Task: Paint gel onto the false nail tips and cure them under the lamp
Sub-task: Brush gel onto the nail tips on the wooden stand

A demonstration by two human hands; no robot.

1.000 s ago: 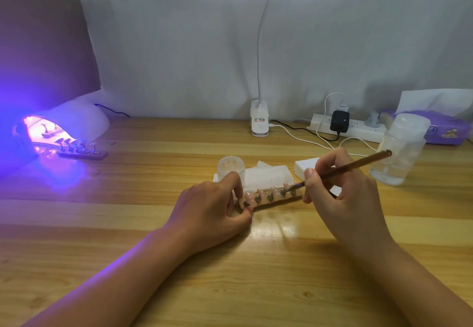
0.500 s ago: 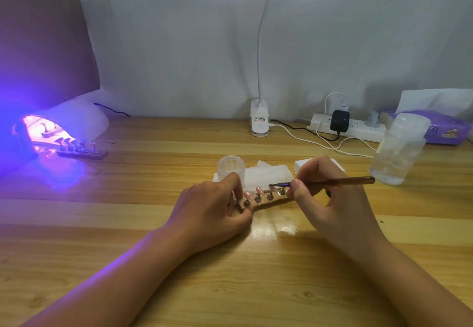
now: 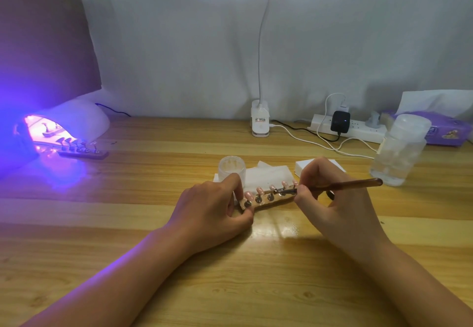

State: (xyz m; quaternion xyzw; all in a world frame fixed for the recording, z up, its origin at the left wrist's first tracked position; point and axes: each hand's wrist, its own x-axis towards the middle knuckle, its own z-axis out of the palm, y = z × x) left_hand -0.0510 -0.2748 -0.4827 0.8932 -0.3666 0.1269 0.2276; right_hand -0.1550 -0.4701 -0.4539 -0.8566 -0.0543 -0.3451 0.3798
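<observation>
A wooden holder strip with several pink false nail tips on metal stands lies on the table in the middle. My left hand grips its left end between thumb and fingers. My right hand pinches a brown gel brush like a pen, its tip lying low over the nail tips at the strip's right end. A small open gel jar stands just behind my left hand. At far left the white curing lamp glows violet, with a second strip of nail tips at its mouth.
White wipes and a white box lie behind the strip. A clear plastic bottle stands at right, with a purple tissue pack and a power strip with cables behind. A clip desk lamp stands at the back centre.
My right hand has lowered the brush from a raised slant to nearly level. The brush tip reached left over the middle tips, then drew back to the strip's right end. My left hand has kept still.
</observation>
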